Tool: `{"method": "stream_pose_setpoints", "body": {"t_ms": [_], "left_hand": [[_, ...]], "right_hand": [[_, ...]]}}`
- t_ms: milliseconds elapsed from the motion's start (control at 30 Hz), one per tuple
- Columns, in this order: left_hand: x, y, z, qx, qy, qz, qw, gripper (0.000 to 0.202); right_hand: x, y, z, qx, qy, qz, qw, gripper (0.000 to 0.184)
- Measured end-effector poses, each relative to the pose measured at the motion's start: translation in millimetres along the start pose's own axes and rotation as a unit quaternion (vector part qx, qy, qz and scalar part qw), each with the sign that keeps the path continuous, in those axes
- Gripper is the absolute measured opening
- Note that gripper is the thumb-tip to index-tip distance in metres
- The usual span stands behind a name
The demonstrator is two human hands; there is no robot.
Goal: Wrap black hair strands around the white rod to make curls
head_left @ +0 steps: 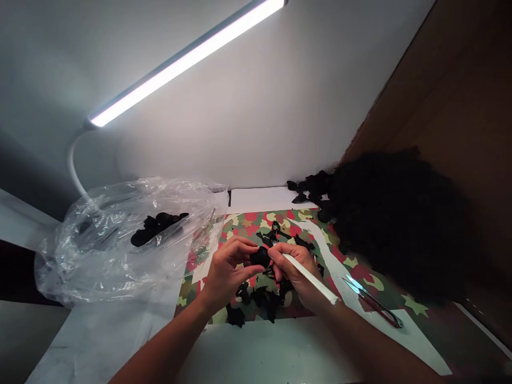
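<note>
Between thumb and fingers, my left hand (pixel 232 264) grips a small rounded black piece (pixel 261 257); its exact kind is unclear. My right hand (pixel 298 269) is closed round a white-handled tool (pixel 312 278), held like a pen, with its working end against or very near the black piece. Fingers hide the tool's tip. Torn black scraps (pixel 264 303) lie under and in front of both hands on a camouflage-patterned sheet (pixel 216 317).
A clear plastic bag (pixel 116 266) with several black pieces (pixel 156 226) lies at left. A large black heap (pixel 400 224) fills the right side by a cardboard wall (pixel 472 101). Metal scissors or tweezers (pixel 374 301) rest at right. A lit tube lamp (pixel 188 61) hangs above.
</note>
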State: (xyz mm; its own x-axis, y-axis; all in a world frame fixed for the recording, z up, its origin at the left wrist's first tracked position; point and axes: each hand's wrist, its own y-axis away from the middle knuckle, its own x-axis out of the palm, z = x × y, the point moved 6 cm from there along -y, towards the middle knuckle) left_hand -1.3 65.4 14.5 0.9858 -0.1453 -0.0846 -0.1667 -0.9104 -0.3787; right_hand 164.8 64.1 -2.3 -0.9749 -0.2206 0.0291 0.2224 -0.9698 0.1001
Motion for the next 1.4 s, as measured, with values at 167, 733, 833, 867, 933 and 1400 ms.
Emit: {"method": "stream_pose_setpoints", "body": {"t_ms": [167, 733, 833, 867, 933, 1400], "left_hand": [[-1.1, 2.9, -3.6, 0.01, 0.049, -0.029, 0.998, 0.022], [-7.1, 3.7, 10.2, -0.114, 0.004, 0.012, 0.993, 0.021], [-8.3, 2.5, 12.1, -0.116, 0.006, 0.016, 0.993, 0.022], [-8.3, 2.1, 12.6, -0.117, 0.004, 0.019, 0.993, 0.022], [-7.8, 1.3, 13.0, -0.119, -0.004, 0.025, 0.993, 0.022], [-4.9, -0.6, 8.9, -0.085, -0.075, 0.049, 0.992, 0.02]], "right_hand": [[5.5, 2.5, -1.4, 0.027, -0.058, 0.022, 0.998, 0.047], [-22.8, 3.7, 29.0, -0.144, 0.036, -0.003, 0.989, 0.028], [-18.6, 6.0, 25.6, -0.132, -0.003, 0.009, 0.991, 0.017], [-17.3, 6.7, 25.4, -0.13, 0.002, 0.013, 0.991, 0.016], [-14.3, 8.1, 26.5, -0.128, 0.038, 0.027, 0.991, 0.02], [-8.1, 10.0, 32.9, -0.097, 0.107, 0.08, 0.986, 0.014]]}}
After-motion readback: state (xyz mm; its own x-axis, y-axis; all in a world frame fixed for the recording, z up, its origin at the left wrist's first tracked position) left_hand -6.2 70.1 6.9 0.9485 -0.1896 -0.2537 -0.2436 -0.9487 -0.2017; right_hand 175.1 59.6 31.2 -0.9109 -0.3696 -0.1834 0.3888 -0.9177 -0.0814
